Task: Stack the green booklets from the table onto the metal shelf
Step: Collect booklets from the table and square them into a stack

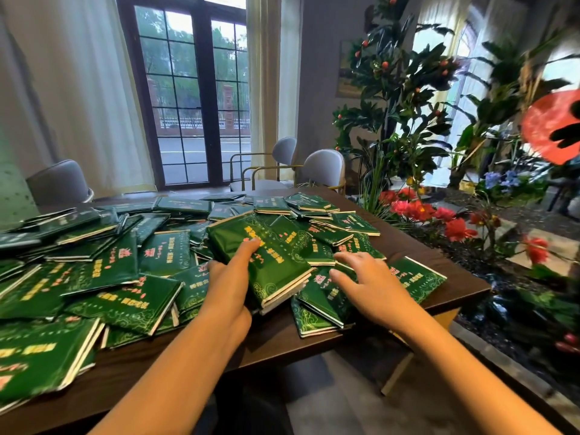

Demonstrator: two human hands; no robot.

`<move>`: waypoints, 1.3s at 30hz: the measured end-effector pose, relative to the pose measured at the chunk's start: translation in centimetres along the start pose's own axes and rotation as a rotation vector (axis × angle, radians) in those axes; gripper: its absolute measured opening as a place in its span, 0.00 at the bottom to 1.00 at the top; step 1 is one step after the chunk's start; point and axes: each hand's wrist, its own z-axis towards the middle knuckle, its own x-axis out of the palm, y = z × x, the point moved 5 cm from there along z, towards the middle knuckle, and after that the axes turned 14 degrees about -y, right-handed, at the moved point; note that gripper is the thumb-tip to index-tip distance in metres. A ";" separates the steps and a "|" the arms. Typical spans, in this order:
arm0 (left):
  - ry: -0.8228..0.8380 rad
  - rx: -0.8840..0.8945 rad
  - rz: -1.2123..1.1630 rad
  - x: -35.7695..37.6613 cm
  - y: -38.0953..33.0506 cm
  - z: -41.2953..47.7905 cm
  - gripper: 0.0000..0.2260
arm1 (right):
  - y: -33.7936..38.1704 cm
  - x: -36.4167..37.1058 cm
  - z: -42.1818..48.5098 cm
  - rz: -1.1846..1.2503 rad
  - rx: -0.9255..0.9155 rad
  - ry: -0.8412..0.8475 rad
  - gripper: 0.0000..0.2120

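Observation:
Several green booklets with gold and red print lie scattered in a loose heap (119, 265) across the dark wooden table (282, 337). My left hand (230, 284) grips a small stack of green booklets (266, 262), thumb on the top cover, raised a little above the heap. My right hand (367, 281) hovers over the booklets near the table's right end (417, 277), fingers spread and touching them lightly. No metal shelf is in view.
Grey chairs (323, 167) stand behind the table before a tall dark-framed window (194, 98). To the right, potted plants (405, 98) and red flowers (452, 227) crowd the floor beside the table's corner. A red fan shape (552, 127) hangs at the far right.

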 end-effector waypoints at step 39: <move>0.208 0.015 0.221 -2.1 0.5 -1.6 0.16 | 0.7 -0.7 -0.1 1.145 0.477 -0.169 0.24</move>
